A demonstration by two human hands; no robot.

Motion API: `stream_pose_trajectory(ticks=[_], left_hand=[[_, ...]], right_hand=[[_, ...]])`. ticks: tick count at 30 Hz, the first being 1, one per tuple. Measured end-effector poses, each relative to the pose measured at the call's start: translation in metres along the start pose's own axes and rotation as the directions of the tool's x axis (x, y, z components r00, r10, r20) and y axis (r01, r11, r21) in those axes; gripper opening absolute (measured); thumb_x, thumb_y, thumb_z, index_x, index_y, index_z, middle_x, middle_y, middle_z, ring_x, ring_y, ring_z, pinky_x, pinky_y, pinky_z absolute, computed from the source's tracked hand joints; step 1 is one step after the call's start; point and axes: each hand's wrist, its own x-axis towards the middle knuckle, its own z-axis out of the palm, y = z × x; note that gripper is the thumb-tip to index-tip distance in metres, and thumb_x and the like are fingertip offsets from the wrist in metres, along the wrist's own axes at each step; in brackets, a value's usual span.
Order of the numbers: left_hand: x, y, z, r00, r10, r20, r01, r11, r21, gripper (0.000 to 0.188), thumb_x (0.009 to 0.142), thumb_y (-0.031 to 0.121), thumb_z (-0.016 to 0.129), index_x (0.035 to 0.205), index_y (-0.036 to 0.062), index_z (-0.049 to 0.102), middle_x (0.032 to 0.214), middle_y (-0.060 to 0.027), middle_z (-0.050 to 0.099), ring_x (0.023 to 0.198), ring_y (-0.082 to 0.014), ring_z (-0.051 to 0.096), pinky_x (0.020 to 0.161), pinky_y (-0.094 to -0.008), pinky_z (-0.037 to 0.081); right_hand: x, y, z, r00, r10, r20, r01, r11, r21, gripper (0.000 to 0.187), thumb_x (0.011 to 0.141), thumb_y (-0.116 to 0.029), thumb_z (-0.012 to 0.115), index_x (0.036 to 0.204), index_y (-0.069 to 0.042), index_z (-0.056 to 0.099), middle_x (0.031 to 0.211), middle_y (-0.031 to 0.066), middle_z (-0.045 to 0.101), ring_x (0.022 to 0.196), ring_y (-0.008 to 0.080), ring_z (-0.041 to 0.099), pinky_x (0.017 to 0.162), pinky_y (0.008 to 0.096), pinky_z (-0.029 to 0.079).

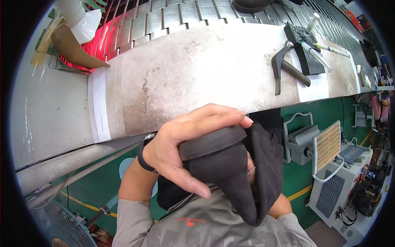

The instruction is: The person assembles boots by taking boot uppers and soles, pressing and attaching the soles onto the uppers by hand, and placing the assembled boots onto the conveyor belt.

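A black boot [222, 164] of soft, suede-like material is held up in front of my chest, its dark rubber sole [212, 144] turned up and toward the bench. My left hand [181, 144] is closed around the sole end, fingers stretched along the edge and thumb down on the near side. The boot's shaft [267, 168] hangs down in folds on the right. Only a bit of my right hand [250, 166] shows, at the gap between foot and shaft; its fingers are hidden by the boot.
On the worn bench top [185, 74] lie a hammer [294, 74], a black foam block [306, 53] and a syringe [317, 55]. Beyond runs a slatted metal conveyor [173, 18] carrying a dark shoe [251, 5]. A fan [66, 224] stands lower left; a slatted seat [327, 148] stands right.
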Motion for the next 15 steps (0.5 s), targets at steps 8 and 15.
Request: stream_pose_trajectory(ticks=[8, 15], left_hand=[[-0.013, 0.012, 0.007, 0.873, -0.352, -0.338, 0.227, 0.906, -0.356, 0.148, 0.042, 0.065, 0.103, 0.157, -0.0094, 0.047, 0.143, -0.0337, 0.06, 0.134, -0.0437, 0.063, 0.112, -0.0533, 0.054], [-0.015, -0.008, -0.006, 0.897, -0.291, -0.333, 0.196, 0.937, -0.29, 0.159, 0.039, 0.072, 0.095, 0.161, -0.0135, 0.038, 0.15, -0.0275, 0.059, 0.133, -0.0279, 0.064, 0.114, -0.0408, 0.053]], right_hand=[[-0.006, -0.01, -0.007, 0.992, 0.002, 0.128, 0.004, 0.999, -0.047, 0.078, 0.097, -0.06, 0.06, 0.124, 0.012, 0.072, 0.121, 0.0265, 0.074, 0.108, 0.0323, 0.074, 0.099, 0.0421, 0.057], [-0.012, -0.038, 0.016, 0.996, 0.059, -0.07, -0.063, 0.996, -0.059, 0.068, 0.104, -0.054, 0.059, 0.115, 0.012, 0.074, 0.117, 0.0214, 0.075, 0.109, 0.0274, 0.072, 0.104, 0.0373, 0.053]])
